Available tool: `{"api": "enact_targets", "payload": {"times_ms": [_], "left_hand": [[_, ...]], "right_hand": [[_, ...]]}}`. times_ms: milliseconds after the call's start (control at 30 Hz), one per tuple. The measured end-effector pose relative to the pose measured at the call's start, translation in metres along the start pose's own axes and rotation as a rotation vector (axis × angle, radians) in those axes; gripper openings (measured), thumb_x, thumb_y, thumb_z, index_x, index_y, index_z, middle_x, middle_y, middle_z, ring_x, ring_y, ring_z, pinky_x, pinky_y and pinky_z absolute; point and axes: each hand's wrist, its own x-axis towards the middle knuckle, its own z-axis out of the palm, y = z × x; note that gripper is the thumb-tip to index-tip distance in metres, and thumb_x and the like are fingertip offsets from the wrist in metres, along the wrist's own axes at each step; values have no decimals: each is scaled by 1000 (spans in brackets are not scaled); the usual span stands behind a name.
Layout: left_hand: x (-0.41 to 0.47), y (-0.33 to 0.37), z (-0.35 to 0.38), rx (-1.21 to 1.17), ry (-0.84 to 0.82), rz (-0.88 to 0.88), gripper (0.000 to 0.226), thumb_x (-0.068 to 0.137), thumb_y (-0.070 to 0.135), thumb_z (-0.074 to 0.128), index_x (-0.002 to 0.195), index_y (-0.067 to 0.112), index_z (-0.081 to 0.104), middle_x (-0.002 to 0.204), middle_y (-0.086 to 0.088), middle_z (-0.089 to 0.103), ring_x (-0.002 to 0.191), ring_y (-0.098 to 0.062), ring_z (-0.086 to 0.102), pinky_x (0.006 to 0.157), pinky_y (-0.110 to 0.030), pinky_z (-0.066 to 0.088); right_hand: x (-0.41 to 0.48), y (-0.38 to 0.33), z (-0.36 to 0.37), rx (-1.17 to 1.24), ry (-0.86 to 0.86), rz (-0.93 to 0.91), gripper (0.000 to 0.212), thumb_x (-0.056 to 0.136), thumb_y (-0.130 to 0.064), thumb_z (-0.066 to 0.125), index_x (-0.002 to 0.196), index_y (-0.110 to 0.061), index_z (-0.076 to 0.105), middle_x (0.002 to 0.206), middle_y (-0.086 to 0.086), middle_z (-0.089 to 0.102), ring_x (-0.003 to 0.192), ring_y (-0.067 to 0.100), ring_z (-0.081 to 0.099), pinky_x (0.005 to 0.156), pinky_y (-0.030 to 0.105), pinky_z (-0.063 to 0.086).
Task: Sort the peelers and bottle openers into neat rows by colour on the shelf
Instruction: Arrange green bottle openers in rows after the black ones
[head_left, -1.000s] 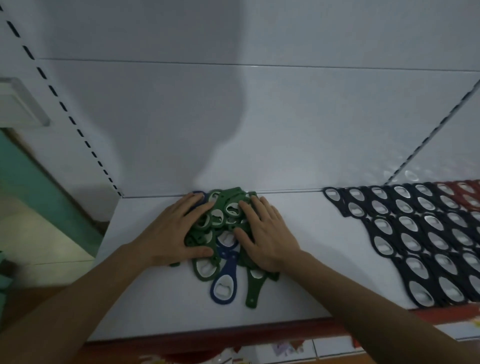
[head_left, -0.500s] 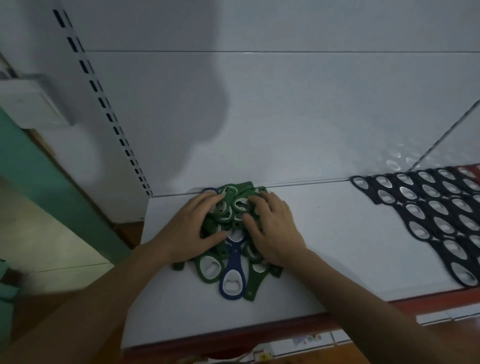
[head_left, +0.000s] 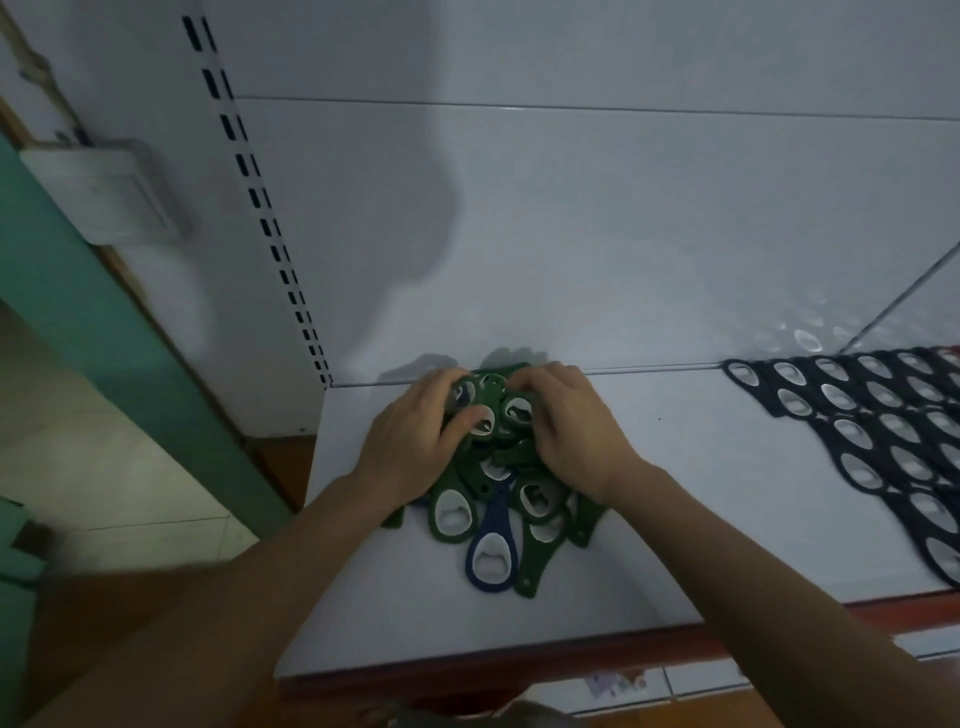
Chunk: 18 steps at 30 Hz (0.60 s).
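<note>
A heap of green bottle openers (head_left: 497, 410) lies on the white shelf (head_left: 701, 525), close to the back panel. One blue bottle opener (head_left: 491, 558) sticks out of the heap toward the shelf's front edge, beside a green one (head_left: 451, 512). My left hand (head_left: 410, 441) grips the heap's left side, fingers curled over its far end and thumb on top. My right hand (head_left: 576, 436) grips the right side the same way. Both hands hide much of the heap.
Neat rows of dark navy bottle openers (head_left: 872, 431) cover the right part of the shelf. A dark red lip (head_left: 519, 662) runs along the shelf's front edge. A slotted upright (head_left: 260, 208) marks the shelf's left end, with a green door frame (head_left: 104, 332) beyond it.
My fingers have gone from lying spread over the heap to curling around its far end. The heap looks more bunched together between my hands. The view has swung left.
</note>
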Motion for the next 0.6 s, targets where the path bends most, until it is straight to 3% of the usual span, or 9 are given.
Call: {"api": "enact_targets", "payload": {"times_ms": [100,167,233,300,400,500,533,600], "left_hand": [[7,1,0,-125,129,-30,50,100,61,36,123,22,56,103,6,65,90,-14,62,76,-39,53],[10,6,-2,-218,223,-60,39,104,54,40,117,22,58,93,6,67,80,-8,63,68,-30,53],[11,15,-5,-314,273,-145,37,106,49,39,109,20,61,87,3,67,71,-7,61,61,-20,50],[17,23,-8,-491,222,-334,53,101,61,33,105,18,64,81,6,60,62,-6,51,53,-21,42],[26,34,-16,-946,29,-572,69,86,81,42,111,18,57,71,7,43,53,-6,35,45,-22,28],[29,39,-17,-1130,27,-452,39,91,41,66,117,14,54,74,3,42,58,-9,39,49,-23,34],[30,43,-16,-1165,70,-417,30,96,30,65,119,13,55,75,2,43,60,-9,42,51,-23,37],[31,55,-13,-1212,97,-387,24,101,31,58,115,11,56,76,0,44,60,-10,45,51,-23,39]], "right_hand": [[21,0,1,-103,-274,-164,62,84,-4,55,141,-26,52,147,3,47,128,30,46,103,51,45],[31,-2,1,-177,-378,-215,61,88,-9,55,143,-33,50,155,1,40,139,31,37,107,56,41],[36,-3,-2,-269,-399,-198,52,95,-20,58,144,-36,49,154,-1,41,139,28,35,104,54,43],[35,1,-7,-309,-331,-192,40,100,-30,56,140,-32,53,150,-1,44,133,26,39,101,51,44],[26,9,-12,-146,-70,-199,23,101,-18,56,121,-16,68,127,5,63,111,24,56,91,37,51],[21,12,-24,144,171,26,17,102,-10,55,108,-13,71,92,-7,66,81,8,58,76,13,45],[21,9,-30,306,214,121,15,101,-11,57,102,-13,72,84,-9,67,73,7,59,71,15,48],[25,-3,-40,690,177,264,10,99,-10,64,97,-10,74,74,-3,72,67,14,67,65,28,58]]}}
